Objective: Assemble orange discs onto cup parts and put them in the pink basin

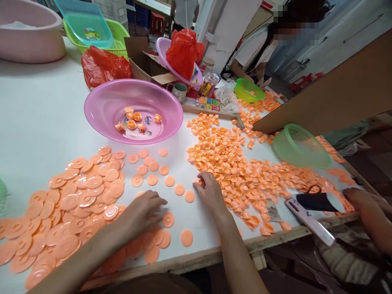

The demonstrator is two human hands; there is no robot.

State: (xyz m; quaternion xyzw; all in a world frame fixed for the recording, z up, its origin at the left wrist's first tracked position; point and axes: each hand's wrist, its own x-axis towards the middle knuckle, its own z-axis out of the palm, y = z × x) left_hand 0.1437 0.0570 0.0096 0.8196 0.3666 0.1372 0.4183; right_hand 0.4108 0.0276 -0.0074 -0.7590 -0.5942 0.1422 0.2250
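across most of the view, a white table [45, 106] with a wooden front edge. over its right half, a broad heap of orange cups [232, 163]; over its left, a heap of flat orange discs [88, 188], glossy and overlapping. beyond the discs, a pink basin [102, 108] with only a few cups at the bottom. towards the right, among the pieces, a pale green basket [301, 147].

above the near edge of the disc heap, the left hand [147, 210], fingers loosely bent and a little spread; cannot tell if holding anything. to its right, at the edge of the cup heap, the right hand [210, 188], thumb and forefinger curled close together; cannot tell if pinching a piece. between and beyond both, single loose discs [179, 189].

looks like a step of picking out single pieces. seems to call next for a light fingertip pinch, freeing one piece without dragging its neighbours.

hidden in part by a cardboard panel [330, 90]: the far right of the table. cut off at the right edge: a co-worker's hand [357, 198]. hard to make out: the blurred left fingertips, and both palms, turned away.
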